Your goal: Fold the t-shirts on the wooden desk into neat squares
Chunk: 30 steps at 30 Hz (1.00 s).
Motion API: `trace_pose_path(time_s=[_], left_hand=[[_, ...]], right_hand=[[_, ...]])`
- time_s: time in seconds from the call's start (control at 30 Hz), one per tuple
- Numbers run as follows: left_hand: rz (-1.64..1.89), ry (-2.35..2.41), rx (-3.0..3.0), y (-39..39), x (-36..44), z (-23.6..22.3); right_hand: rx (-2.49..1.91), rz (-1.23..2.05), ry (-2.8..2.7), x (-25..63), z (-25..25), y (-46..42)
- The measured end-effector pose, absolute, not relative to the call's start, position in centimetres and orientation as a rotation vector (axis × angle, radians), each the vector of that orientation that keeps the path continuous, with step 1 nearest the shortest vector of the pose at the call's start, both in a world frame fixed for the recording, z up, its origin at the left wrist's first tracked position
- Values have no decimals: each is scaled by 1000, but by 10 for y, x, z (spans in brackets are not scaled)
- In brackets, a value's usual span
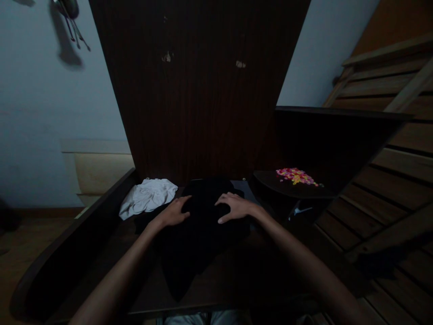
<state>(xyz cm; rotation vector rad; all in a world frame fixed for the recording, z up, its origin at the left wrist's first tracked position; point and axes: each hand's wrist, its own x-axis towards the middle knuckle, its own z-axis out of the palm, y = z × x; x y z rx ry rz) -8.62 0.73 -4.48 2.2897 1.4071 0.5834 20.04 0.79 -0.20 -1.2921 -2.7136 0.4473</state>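
A black garment lies spread over the dark wooden desk, one pointed end reaching toward the front edge. On its left part rests my left hand, fingers apart, thumb pointing inward. My right hand is over the right part, thumb and fingers spread in a wide curve. Nothing is gripped in either hand. Dim light hides the garment's folds and exact kind. A crumpled white cloth sits just beyond my left hand, against the black fabric.
A raised side board bounds the desk on the left, and a tall dark panel stands behind. Right of the desk, a small shelf carries many colourful small pieces. Wooden slats rise at far right.
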Motion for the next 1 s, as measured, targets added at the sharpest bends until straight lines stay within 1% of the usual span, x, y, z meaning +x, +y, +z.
trace_pose_path(time_s=[0.1,0.17,0.23,0.33,0.43,0.53,0.63,0.7,0.77,0.9,1.0], left_hand=[[651,1296,2145,9,-83,-52],[747,1235,2062,7,-82,-55],[812,1208,1966,2,-82,-56],[840,1233,1847,-4,-83,-56],[844,1241,1813,-6,-81,-55],[813,1123,1837,-6,-73,-53],[797,1050,1888,-9,-60,-47],[748,1082,1949,-14,-50,-43],[657,1134,2041,-21,-43,-39],[459,1194,2190,-33,-37,-35],[371,1188,2234,-37,-36,-33]], right_hand=[[-1359,181,-2693,187,-20,-2],[-1341,67,-2635,185,-27,-1],[-1389,54,-2459,191,-24,6],[-1520,67,-1916,214,-8,23],[-1481,48,-1337,245,8,40],[-1400,88,-1114,268,12,48],[-1419,172,-1113,275,6,49],[-1444,215,-1118,273,0,49],[-1436,325,-1157,268,-6,49],[-1475,640,-1461,254,-13,45],[-1632,619,-1758,242,-18,35]])
